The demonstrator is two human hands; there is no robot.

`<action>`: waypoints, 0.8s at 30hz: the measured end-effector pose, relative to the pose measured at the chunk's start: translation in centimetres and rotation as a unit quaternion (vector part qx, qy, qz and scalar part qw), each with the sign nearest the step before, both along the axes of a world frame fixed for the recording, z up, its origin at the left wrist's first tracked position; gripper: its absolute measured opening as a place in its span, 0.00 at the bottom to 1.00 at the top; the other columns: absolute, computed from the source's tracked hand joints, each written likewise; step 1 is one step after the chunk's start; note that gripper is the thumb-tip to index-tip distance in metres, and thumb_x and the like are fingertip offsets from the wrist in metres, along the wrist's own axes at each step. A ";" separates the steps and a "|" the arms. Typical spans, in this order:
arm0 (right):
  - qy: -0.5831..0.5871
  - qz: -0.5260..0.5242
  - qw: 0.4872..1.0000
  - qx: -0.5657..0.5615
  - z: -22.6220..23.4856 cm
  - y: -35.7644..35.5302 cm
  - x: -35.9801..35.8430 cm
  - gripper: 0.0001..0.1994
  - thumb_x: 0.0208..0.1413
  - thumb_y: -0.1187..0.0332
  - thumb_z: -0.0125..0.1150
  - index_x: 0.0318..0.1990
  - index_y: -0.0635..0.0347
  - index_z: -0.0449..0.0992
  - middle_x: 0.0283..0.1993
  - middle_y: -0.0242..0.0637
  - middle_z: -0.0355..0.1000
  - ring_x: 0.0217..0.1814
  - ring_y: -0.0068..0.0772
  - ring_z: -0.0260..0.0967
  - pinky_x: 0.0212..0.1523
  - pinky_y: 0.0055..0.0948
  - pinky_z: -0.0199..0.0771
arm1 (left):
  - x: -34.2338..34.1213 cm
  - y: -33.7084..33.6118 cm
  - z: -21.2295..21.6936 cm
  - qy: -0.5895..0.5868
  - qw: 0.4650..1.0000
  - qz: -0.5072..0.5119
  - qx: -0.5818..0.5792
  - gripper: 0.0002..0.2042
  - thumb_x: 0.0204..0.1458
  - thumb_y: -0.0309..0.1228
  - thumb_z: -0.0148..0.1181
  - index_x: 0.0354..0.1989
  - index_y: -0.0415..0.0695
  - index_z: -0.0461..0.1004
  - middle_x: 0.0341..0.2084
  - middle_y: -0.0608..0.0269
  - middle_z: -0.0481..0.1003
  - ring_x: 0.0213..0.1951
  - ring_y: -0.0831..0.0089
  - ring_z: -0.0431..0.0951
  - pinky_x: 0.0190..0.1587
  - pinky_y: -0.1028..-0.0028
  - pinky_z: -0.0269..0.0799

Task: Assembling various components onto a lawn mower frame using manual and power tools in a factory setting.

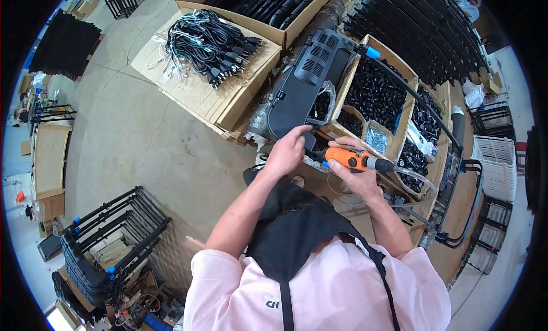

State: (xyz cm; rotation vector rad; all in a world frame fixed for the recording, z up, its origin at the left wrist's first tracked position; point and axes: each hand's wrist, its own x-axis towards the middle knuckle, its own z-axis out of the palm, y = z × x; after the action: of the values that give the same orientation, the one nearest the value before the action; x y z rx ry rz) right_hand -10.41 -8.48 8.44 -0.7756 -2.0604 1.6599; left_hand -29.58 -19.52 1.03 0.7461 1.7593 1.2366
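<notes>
My right hand [358,171] is wrapped around an orange power screwdriver [343,156], its tip pointing left toward the near end of a black plastic motor housing [297,94]. A clear hose [422,178] runs from the back of the tool. At the housing's near corner is my left hand [285,153], fingers bent together and the index finger reaching onto the edge. What those fingers pinch is hidden. The housing lies with its vented raised cover up, and a black tube with a blue end [372,52] comes near its far right side.
Right of the housing, a cardboard box [337,109] holds black plastic parts and silvery screws. Bundled black power cords [214,45] lie on a carton [191,100] to the left. Black tube frames [114,234] stand at lower left. Stacked black tubes [416,28] fill the far right.
</notes>
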 end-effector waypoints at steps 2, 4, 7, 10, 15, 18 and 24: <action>-0.010 0.003 1.000 -0.001 0.1 0.0 -0.5 0.26 0.57 0.73 0.73 0.62 0.63 0.72 0.58 0.44 0.78 0.60 0.34 0.77 0.64 0.35 0.76 | -1.2 1.4 0.0 0.124 0.990 -0.060 -0.027 0.16 0.67 0.31 0.50 0.60 0.44 0.75 0.33 0.46 0.83 0.37 0.55 0.85 0.41 0.57 0.80; -0.026 0.029 0.999 0.036 0.0 0.2 -0.9 0.25 0.56 0.71 0.74 0.61 0.61 0.74 0.55 0.42 0.79 0.57 0.32 0.78 0.60 0.34 0.78 | -2.0 2.2 0.0 0.297 0.925 -0.212 -0.108 0.17 0.65 0.34 0.52 0.60 0.56 0.77 0.38 0.46 0.84 0.43 0.48 0.85 0.47 0.51 0.80; -0.073 0.060 0.990 0.100 0.6 0.1 -1.6 0.24 0.54 0.70 0.74 0.59 0.58 0.75 0.51 0.39 0.80 0.51 0.31 0.80 0.55 0.33 0.80 | -2.4 2.4 0.6 0.306 0.912 -0.243 -0.127 0.17 0.62 0.32 0.54 0.59 0.54 0.77 0.38 0.46 0.84 0.45 0.46 0.85 0.47 0.49 0.80; -0.093 0.085 0.982 0.143 1.7 -0.2 -2.7 0.24 0.54 0.69 0.75 0.58 0.56 0.76 0.48 0.39 0.81 0.47 0.33 0.82 0.52 0.33 0.81 | -3.0 2.3 -0.2 0.301 0.915 -0.248 -0.104 0.17 0.63 0.32 0.54 0.60 0.51 0.76 0.36 0.46 0.84 0.42 0.48 0.85 0.45 0.51 0.80; -0.117 0.112 0.970 0.183 2.2 -0.1 -3.8 0.19 0.53 0.67 0.74 0.53 0.56 0.79 0.45 0.40 0.82 0.44 0.40 0.83 0.50 0.34 0.82 | -3.7 1.0 -0.9 -0.102 0.989 -0.102 -0.035 0.13 0.71 0.33 0.53 0.57 0.37 0.69 0.25 0.61 0.76 0.27 0.73 0.76 0.32 0.72 0.75; -0.129 0.132 0.961 0.208 2.4 -0.2 -4.0 0.18 0.53 0.68 0.74 0.51 0.57 0.80 0.46 0.40 0.82 0.44 0.41 0.83 0.49 0.33 0.82 | -4.0 -1.6 -2.1 -0.317 0.948 0.009 0.032 0.11 0.72 0.33 0.51 0.55 0.39 0.70 0.29 0.62 0.79 0.23 0.79 0.73 0.24 0.76 0.68; -0.113 0.131 0.969 0.179 2.0 0.1 -3.9 0.19 0.53 0.67 0.75 0.52 0.57 0.80 0.45 0.38 0.83 0.45 0.38 0.83 0.51 0.33 0.82 | 0.3 -5.3 -3.1 -0.459 0.873 0.139 0.085 0.10 0.70 0.37 0.60 0.47 0.44 0.79 0.31 0.72 0.79 0.27 0.82 0.73 0.29 0.80 0.69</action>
State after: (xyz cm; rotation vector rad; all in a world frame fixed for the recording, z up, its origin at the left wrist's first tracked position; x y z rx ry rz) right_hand -14.34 -8.35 10.39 -0.6119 -2.6224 1.3054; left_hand -29.30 -24.87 -2.05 -0.0664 0.9746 1.5911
